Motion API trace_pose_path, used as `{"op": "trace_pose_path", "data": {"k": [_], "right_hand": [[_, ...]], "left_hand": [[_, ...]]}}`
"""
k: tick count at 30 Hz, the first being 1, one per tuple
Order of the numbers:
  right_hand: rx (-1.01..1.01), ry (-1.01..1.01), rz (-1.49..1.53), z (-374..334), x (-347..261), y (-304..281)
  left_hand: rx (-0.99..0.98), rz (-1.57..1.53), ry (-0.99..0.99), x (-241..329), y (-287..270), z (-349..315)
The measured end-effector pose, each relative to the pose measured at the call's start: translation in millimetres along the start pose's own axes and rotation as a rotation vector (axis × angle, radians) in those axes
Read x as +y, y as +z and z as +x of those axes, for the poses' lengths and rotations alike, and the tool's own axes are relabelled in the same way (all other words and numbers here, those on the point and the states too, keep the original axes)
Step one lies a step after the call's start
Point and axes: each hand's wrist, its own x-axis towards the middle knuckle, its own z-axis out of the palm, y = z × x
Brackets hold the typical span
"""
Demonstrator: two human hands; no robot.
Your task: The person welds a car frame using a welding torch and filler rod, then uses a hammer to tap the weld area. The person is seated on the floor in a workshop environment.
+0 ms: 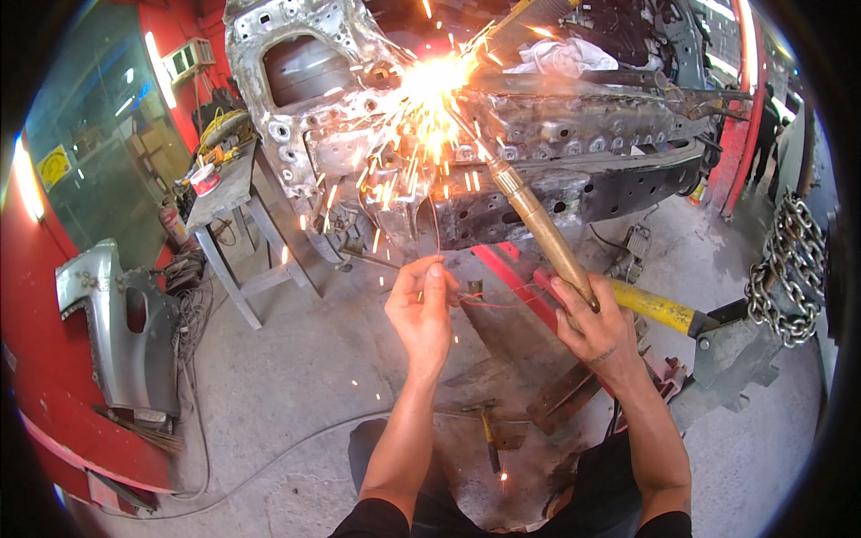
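Note:
A brass-coloured torch (545,224) is gripped near its lower end by my right hand (594,325), its tip pointing up and left into a bright burst of sparks (437,85). The glare hides the tip and the metal around it. Between the thumb and fingers of my left hand (421,305) is a thin wire (438,220), which rises toward the sparks. Its upper end is lost in the light. In front of me stands a stripped car body frame (574,139) of bare, scorched metal, with sparks falling over its front.
At the left is a metal workbench (226,202) with a red-and-white tub (204,179). A grey fender (121,332) leans by the red wall. A hammer (490,435) and a cable (296,439) lie on the floor. To the right are a yellow bar (657,308) and a heavy chain (789,273).

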Motion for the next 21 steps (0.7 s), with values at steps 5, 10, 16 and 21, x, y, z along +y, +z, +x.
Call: {"op": "trace_pose_path", "data": {"k": [5,10,16,21], "right_hand": [[-0.004,-0.008,0.028,2,-2,-3],[0.038,0.032,0.171,-8,-1,-7],[0.083,0.02,0.289,-22,5,-21],[0.09,0.022,0.312,-32,3,-29]], "left_hand": [[0.015,-0.04,0.025,6,2,-1],[0.05,0.014,0.009,14,-1,-1],[0.066,0.015,0.069,14,-6,1],[0.084,-0.008,0.071,22,-11,2]]}}
